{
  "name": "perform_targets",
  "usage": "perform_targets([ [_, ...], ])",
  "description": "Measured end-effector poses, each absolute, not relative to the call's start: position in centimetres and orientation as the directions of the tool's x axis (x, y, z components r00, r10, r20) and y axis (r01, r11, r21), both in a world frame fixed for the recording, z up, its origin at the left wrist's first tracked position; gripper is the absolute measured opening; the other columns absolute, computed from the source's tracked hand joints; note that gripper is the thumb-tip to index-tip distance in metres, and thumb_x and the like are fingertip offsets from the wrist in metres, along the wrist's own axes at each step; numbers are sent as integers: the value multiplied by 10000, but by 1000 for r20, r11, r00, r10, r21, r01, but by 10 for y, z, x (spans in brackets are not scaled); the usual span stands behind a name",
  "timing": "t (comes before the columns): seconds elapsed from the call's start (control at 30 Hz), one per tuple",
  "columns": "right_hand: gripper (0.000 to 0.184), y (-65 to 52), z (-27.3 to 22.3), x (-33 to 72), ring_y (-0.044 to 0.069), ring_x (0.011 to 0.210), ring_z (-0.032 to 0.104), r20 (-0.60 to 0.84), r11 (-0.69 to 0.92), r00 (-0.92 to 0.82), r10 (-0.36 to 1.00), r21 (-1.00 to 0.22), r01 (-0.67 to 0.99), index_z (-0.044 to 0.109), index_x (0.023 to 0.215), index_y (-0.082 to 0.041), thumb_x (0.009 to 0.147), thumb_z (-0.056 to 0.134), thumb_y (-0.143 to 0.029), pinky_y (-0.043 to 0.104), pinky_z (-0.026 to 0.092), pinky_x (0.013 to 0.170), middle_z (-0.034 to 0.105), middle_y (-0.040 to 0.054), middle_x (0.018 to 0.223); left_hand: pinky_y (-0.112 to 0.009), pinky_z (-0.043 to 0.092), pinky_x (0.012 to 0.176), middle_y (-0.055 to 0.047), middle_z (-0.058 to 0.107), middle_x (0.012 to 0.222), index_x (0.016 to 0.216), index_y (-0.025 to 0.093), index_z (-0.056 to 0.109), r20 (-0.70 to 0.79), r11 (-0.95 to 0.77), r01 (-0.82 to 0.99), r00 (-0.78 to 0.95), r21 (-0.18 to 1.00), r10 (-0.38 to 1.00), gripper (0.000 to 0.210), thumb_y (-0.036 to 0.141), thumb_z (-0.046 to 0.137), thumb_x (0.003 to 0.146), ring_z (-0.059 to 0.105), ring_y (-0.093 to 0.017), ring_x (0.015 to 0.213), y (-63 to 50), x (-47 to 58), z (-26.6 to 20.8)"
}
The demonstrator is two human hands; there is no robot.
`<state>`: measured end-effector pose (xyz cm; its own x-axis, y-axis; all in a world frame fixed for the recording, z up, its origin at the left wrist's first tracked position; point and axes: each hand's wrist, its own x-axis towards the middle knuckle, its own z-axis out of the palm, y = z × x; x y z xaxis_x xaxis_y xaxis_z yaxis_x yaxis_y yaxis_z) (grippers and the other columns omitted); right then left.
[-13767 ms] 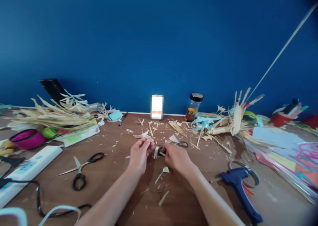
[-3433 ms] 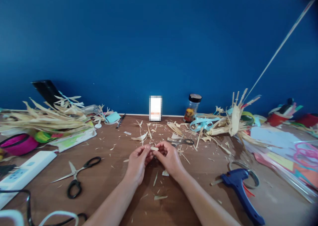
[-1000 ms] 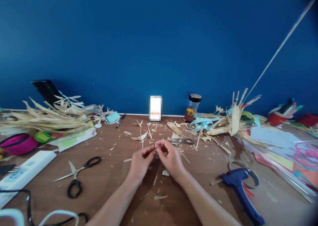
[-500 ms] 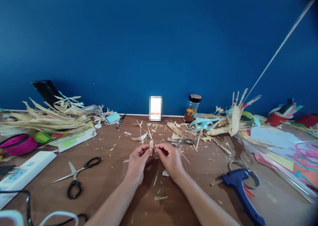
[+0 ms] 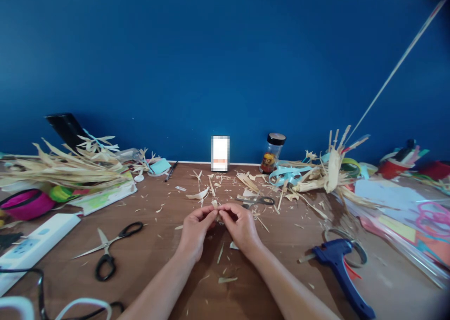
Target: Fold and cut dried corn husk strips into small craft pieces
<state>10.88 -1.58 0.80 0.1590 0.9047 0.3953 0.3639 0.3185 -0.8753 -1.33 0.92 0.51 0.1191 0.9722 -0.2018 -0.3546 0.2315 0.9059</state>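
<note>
My left hand (image 5: 197, 227) and my right hand (image 5: 242, 225) meet fingertip to fingertip over the middle of the brown table. A small pale piece of corn husk (image 5: 214, 203) sticks up from between the left thumb and fingers. The right thumb and forefinger are pinched against the same spot; most of what lies between the fingertips is hidden. Just beyond the hands, dry husk scraps (image 5: 198, 195) and a small pair of dark-handled scissors (image 5: 265, 200) lie on the table.
Open scissors (image 5: 105, 247) lie left, near a white power strip (image 5: 38, 245). A blue glue gun (image 5: 337, 261) is at right. Husk bundles (image 5: 70, 170) and a lidded jar (image 5: 270, 153) stand toward the blue wall. A pixelated white rectangle (image 5: 220, 151) sits centre back.
My right fingertips have shifted slightly left and now touch the left ones. Less of the husk piece shows above the fingers. The things around have stayed put.
</note>
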Motion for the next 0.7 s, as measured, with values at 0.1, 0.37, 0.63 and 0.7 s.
perform_targets([
  [0.1,165,-13,6,109,166,702,609,318,266,165,933,-924,275,624,876,-178,795,501,-251,271,482,655,666,39,800,-160,479,584,13,645,658,734,134,650,-266,300,-456,140,838,954,216,173,755,550,573,-62,567,11,-13,7],
  [0.37,162,-14,10,107,145,654,598,259,232,112,959,-950,209,619,866,-161,762,555,-268,243,477,613,658,25,750,-151,498,586,17,635,662,707,142,612,-274,317,-510,159,800,948,153,168,725,606,587,-61,598,14,-15,9],
  [0.63,178,-14,7,107,167,735,611,326,288,106,939,-918,274,655,860,-187,801,511,-273,268,474,689,679,32,801,-162,507,576,-5,653,660,722,127,630,-278,308,-518,137,798,951,150,138,720,602,597,-70,573,11,-12,9],
  [0.7,193,-14,6,108,167,729,612,318,274,127,940,-920,279,642,876,-185,815,486,-282,266,477,673,673,35,801,-157,503,561,3,649,642,716,129,630,-275,295,-523,117,800,954,150,135,722,597,590,-65,554,12,-13,9],
])
